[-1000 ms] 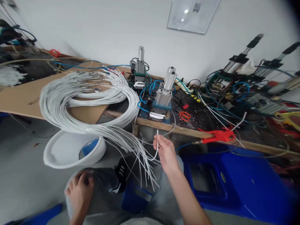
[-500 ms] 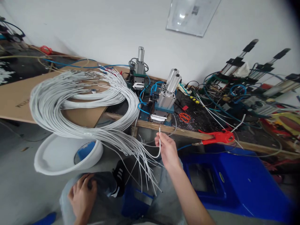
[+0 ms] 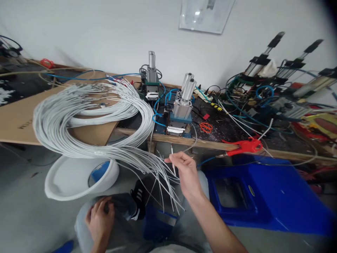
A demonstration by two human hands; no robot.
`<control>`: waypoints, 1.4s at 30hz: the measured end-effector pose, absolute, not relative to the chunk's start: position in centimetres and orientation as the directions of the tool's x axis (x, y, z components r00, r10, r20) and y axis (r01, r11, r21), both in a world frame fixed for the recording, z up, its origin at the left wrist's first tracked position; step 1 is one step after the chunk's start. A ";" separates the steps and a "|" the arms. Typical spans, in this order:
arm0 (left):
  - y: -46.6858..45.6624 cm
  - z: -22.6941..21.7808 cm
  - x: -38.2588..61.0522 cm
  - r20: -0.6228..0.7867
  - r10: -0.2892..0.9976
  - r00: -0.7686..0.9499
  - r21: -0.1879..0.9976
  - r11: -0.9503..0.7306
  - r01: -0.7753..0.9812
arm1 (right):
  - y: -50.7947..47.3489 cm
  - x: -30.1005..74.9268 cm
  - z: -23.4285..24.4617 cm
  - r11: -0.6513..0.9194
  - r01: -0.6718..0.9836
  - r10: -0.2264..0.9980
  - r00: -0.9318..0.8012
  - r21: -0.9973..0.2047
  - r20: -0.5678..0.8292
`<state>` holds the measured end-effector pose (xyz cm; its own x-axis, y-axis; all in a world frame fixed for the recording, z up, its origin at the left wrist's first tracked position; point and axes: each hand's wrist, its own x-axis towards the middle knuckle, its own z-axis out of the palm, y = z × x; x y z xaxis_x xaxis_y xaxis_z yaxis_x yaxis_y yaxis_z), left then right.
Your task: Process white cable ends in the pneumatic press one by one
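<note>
My right hand (image 3: 187,172) pinches a white cable (image 3: 172,151) near its end, between thumb and fingers. The short tip points up, just in front of the bench edge. Beside that hand, loose ends fan out from a large coiled bundle of white cables (image 3: 126,154), which lies over the cardboard and hangs past the bench. Resting on my left knee, my left hand (image 3: 100,216) holds nothing, its fingers loosely bent and the thumb apart. Beyond the right hand stands a small pneumatic press (image 3: 181,110) with silver cylinders and a white-wrapped front jaw.
A second press (image 3: 152,79) stands further back. Orange-handled scissors (image 3: 205,127) and a red air gun (image 3: 243,147) lie on the bench at right. Below are a white tub (image 3: 65,188) and a blue plastic stool (image 3: 276,196). A cardboard sheet (image 3: 15,121) covers the bench's left.
My right hand has tilted the cable, its tip now leaning left, and sits a little lower against the bench. My left hand stays on the knee. The view has shifted slightly.
</note>
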<state>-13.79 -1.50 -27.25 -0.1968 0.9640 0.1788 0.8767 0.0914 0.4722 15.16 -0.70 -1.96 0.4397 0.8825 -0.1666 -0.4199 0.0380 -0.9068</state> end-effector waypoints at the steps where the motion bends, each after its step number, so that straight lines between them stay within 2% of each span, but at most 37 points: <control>1: -1.5 -26.8 -13.3 0.167 0.969 -0.179 0.531 0.065 0.845 | -0.7 15.1 -2.0 0.036 -0.429 0.882 0.438 -0.902 -0.173; 5: -2.2 -22.3 -8.8 0.170 0.983 -0.062 0.788 -0.099 0.607 | -0.6 15.1 -2.3 0.008 -0.439 0.885 0.422 -0.898 -0.198; 9: -3.2 -15.2 -2.2 0.207 0.967 0.148 0.907 -0.246 0.342 | -0.6 15.0 -2.7 -0.002 -0.437 0.876 0.433 -0.899 -0.212; 12: -2.8 -11.3 1.9 0.217 0.935 0.281 0.946 -0.273 0.176 | -0.5 15.1 -2.9 -0.026 -0.449 0.867 0.435 -0.893 -0.244; 15: -1.8 -9.4 4.5 0.211 0.911 0.354 0.963 -0.257 0.087 | -0.4 15.4 -3.0 -0.088 -0.466 0.854 0.420 -0.881 -0.308; 22: -0.2 -7.5 6.5 0.174 0.914 0.367 0.980 -0.196 0.025 | 0.1 16.7 -3.2 -0.078 -0.472 0.830 0.457 -0.878 -0.320; 29: 0.6 -7.0 6.7 0.119 0.921 0.371 0.990 -0.139 0.027 | 0.5 17.4 -3.6 -0.132 -0.473 0.885 0.340 -0.871 -0.318; 32: 1.3 -7.1 6.1 0.105 0.899 0.426 0.990 -0.135 0.041 | 0.3 17.6 -3.6 -0.105 -0.391 0.897 0.361 -0.914 -0.257; 35: 2.4 -6.7 4.8 0.107 0.870 0.482 0.983 -0.165 0.080 | -0.3 17.5 -3.3 -0.046 -0.235 0.905 0.402 -0.971 -0.141; 39: 4.1 -4.9 2.5 0.112 0.898 0.425 0.978 -0.175 0.111 | -1.6 17.2 -2.7 0.039 0.095 0.929 0.363 -0.995 0.071; 42: 4.5 -3.0 1.4 0.155 0.904 0.399 0.972 -0.211 0.099 | -2.4 16.9 -2.5 0.075 0.224 0.943 0.301 -0.972 0.142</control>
